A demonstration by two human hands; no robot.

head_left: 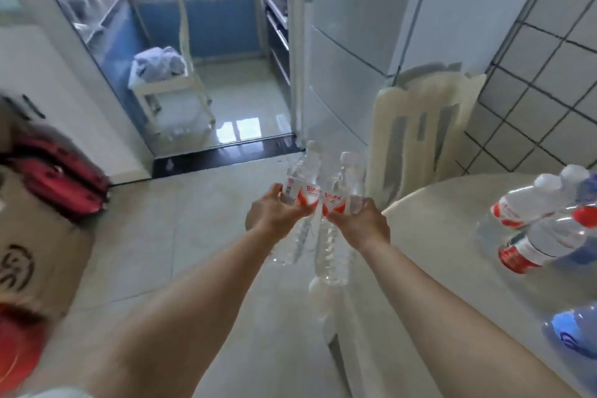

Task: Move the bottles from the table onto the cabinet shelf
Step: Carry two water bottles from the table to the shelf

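Observation:
My left hand (273,215) grips a clear water bottle (305,176) with a red and white label around its middle. My right hand (363,223) grips a second, matching water bottle (340,184). Both bottles are held out in front of me over the tiled floor, side by side and almost touching, caps pointing away. On the white round table (429,255) at the right lie several more bottles (536,200) with red labels, one (529,247) closer to me. No cabinet shelf is in view.
A white chair (423,136) stands by the table, a white fridge (352,52) behind it. A red suitcase (61,181) and a cardboard box (35,245) sit at the left. Ahead, a doorway opens onto a kitchen with a small white stool (168,90).

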